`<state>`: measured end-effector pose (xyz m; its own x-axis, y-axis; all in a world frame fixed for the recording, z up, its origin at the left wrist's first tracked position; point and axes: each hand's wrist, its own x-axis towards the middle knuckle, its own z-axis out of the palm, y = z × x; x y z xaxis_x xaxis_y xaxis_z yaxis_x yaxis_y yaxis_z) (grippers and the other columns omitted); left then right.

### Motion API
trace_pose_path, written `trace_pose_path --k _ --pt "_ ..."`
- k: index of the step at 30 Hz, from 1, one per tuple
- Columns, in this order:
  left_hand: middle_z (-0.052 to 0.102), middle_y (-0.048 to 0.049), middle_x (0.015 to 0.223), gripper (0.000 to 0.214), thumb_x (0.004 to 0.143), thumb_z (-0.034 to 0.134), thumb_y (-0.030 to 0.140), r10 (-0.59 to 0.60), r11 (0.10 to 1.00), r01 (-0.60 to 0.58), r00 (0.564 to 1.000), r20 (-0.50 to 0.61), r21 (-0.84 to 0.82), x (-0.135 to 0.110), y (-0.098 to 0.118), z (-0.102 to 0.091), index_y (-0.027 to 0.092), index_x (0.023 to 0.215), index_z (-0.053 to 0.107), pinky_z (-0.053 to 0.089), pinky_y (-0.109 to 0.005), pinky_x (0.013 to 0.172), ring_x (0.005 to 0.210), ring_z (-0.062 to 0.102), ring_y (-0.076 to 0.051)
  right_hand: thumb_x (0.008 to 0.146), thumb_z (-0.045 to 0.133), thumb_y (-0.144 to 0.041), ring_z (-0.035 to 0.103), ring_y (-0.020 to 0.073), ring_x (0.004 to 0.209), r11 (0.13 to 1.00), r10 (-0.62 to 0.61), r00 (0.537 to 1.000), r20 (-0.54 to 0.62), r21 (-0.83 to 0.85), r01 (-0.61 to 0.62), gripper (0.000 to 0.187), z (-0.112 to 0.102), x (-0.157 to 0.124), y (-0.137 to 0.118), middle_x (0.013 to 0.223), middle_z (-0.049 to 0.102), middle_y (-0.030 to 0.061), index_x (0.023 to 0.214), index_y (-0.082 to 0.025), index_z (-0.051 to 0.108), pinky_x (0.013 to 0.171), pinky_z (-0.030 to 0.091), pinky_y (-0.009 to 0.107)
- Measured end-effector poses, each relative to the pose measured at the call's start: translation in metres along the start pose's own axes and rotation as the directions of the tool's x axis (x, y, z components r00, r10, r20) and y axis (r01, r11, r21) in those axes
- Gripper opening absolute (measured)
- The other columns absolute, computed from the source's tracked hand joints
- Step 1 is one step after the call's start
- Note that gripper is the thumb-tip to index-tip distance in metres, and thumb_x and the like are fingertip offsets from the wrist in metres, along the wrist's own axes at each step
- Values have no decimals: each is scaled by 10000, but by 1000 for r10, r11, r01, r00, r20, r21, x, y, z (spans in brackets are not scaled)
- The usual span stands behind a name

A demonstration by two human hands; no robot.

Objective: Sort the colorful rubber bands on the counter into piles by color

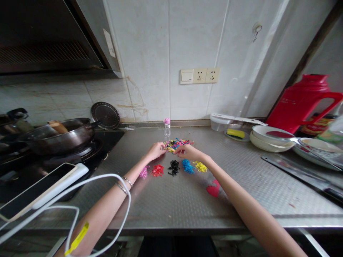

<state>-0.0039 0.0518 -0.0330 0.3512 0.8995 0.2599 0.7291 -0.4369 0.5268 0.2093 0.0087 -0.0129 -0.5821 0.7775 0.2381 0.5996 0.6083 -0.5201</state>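
- On the counter (160, 203), head view: poised with left hand (157, 151), nearly closed, at left edge of mixed band pile (177, 143)
- At its near right side, likewise with right hand (189, 152), loosely curled
- Cannot tell any hold in either

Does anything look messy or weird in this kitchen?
Yes. Brown streaks mark the pale wall tiles near the range hood, so that spot looks dirty. The white cable looks odd too: it loops across the view of the left forearm.
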Motion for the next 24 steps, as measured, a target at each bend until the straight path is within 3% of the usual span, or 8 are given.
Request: trace_pose_path --k 6,14,20,24 --pt "592 -13 577 200 709 571 299 67 997 -69 997 43 37 0 -1 -1 144 780 676 329 -209 537 529 501 -113 668 456 -112 532 96 627 997 24 999 -44 -71 -27 280 -8 -4 15 723 654 6 835 -135 679 585 384 173" --pt "642 -56 672 219 736 517 264 106 994 -106 994 10 29 -1 -1 -2 123 787 677 370 -218 595 605 539 -128 671 457 -115 529 96 605 985 123 988 -93 -109 -132 298 -16 -8 30 708 660 11 845 -151 697 591 387 174" --pt "662 -70 723 215 728 525 263 128 991 -129 992 -14 -30 0 8 -24 119 763 680 389 -233 631 648 554 -141 680 466 -128 573 124 694 946 236 956 -173 -185 -267 300 -16 -11 49 801 671 21 874 -182 688 636 407 183" --pt "658 -58 710 205 717 543 278 131 990 -130 991 10 -60 -13 10 -46 130 755 680 394 -222 627 648 554 -135 711 465 -140 584 139 787 922 269 943 -194 -231 -310 297 -17 -12 49 917 664 33 914 -202 672 704 410 192"
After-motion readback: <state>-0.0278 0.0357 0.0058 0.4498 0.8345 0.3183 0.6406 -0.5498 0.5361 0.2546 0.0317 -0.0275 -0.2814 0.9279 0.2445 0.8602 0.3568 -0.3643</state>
